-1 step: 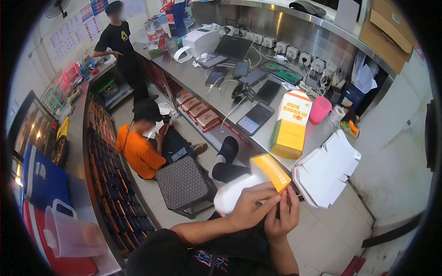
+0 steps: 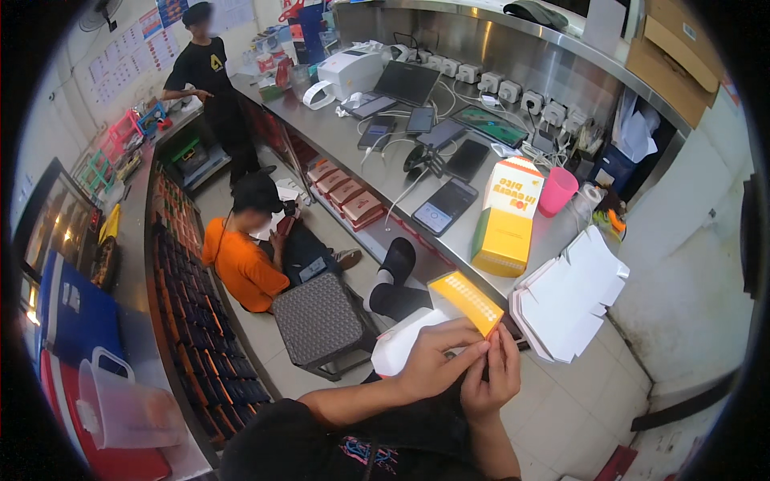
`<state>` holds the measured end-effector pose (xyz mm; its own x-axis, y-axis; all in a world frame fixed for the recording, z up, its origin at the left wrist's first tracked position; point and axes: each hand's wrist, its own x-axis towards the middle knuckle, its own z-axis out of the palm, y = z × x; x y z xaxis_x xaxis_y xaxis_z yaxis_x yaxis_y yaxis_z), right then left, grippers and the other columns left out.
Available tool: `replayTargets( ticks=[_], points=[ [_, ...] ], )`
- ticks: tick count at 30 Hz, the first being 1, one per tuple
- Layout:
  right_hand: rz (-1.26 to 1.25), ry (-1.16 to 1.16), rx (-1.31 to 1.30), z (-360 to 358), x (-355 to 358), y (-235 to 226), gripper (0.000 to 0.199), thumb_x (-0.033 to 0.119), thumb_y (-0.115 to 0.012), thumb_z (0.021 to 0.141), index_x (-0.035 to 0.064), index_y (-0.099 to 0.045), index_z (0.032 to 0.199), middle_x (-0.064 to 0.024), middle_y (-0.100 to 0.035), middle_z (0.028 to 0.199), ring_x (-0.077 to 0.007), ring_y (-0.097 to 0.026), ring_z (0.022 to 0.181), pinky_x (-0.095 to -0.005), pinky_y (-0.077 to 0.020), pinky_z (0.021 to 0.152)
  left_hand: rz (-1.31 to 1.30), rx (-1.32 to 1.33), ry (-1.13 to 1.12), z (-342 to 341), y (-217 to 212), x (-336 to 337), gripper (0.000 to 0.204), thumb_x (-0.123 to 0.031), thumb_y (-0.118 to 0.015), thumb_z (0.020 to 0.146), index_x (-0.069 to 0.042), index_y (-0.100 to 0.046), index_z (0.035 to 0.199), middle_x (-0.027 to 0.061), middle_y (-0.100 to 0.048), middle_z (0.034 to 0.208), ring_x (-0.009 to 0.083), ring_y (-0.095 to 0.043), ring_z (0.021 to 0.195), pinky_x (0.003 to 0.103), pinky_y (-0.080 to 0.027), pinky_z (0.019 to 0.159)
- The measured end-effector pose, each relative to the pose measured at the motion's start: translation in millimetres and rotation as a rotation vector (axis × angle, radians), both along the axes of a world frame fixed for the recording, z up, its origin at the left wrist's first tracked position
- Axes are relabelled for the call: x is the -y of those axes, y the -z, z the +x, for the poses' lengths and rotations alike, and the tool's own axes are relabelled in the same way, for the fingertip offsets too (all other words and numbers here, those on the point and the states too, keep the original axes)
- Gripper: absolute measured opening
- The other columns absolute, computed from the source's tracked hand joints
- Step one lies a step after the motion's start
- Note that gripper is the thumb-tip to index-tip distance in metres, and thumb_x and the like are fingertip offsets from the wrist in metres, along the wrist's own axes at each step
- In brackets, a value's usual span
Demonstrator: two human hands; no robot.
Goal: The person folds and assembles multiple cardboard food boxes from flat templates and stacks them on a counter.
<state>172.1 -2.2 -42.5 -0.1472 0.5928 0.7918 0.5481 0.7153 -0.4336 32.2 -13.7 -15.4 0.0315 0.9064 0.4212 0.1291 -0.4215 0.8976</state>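
Over my lap I hold a partly folded carton [image 2: 464, 301], with a yellow printed panel and a white part that hangs toward my left. My left hand [image 2: 439, 357] is closed on it, thumb and fingers pressed near its right-hand corner. Close beside, my right hand [image 2: 493, 373] pinches that same corner between thumb and fingertips. Past the hands, a finished yellow and white carton [image 2: 505, 220] stands on the steel counter. Right of it lies a stack of flat white carton blanks [image 2: 568, 301] at the counter's edge.
Phones [image 2: 445, 205], cables and a laptop [image 2: 405, 82] crowd the steel counter, with a pink cup [image 2: 555, 192] by the carton. A woven-top stool [image 2: 317, 319] stands left of my leg. A person in orange [image 2: 241, 252] sits low; another person [image 2: 216, 80] stands behind.
The carton in my hands has shifted slightly left and turned a little, so its white part shows more sharply. My hands stay in nearly the same place.
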Motion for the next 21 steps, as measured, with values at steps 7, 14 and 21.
replayTargets(
  ticks=[7,14,21],
  points=[
    [-0.272,-0.059,-0.393,-8.1,-1.5,-3.1,0.025,-0.005,-0.056,0.093,-0.0103,-0.067,0.115,-0.0242,-0.067,0.116,-0.033,-0.066,0.105,-0.0392,-0.0518,0.093,-0.114,0.379,-0.115,21.5,17.4,4.5,0.014,-0.002,-0.068,0.094,0.008,-0.067,0.104,0.0161,-0.074,0.103,0.0188,-0.073,0.096,0.029,-0.056,0.086],
    [-0.391,-0.117,-0.522,-3.5,-5.2,-3.9,0.017,-0.003,-0.054,0.098,-0.0095,-0.064,0.109,-0.0185,-0.064,0.117,-0.0256,-0.062,0.109,-0.0335,-0.0483,0.096,0.015,0.184,-0.271,21.3,23.9,5.7,0.015,0.002,-0.07,0.091,0.007,-0.07,0.106,0.0115,-0.074,0.1,0.0119,-0.068,0.095,0.026,-0.053,0.082],
    [-0.29,-0.081,-0.41,-13.2,-5.4,0.0,0.022,-0.003,-0.053,0.098,-0.0106,-0.065,0.114,-0.0195,-0.063,0.119,-0.0266,-0.062,0.11,-0.0337,-0.0502,0.094,0.088,0.154,-0.316,22.8,19.3,5.4,0.016,0.001,-0.069,0.091,0.008,-0.069,0.106,0.0182,-0.074,0.102,0.0229,-0.074,0.092,0.031,-0.055,0.081]
  ],
)
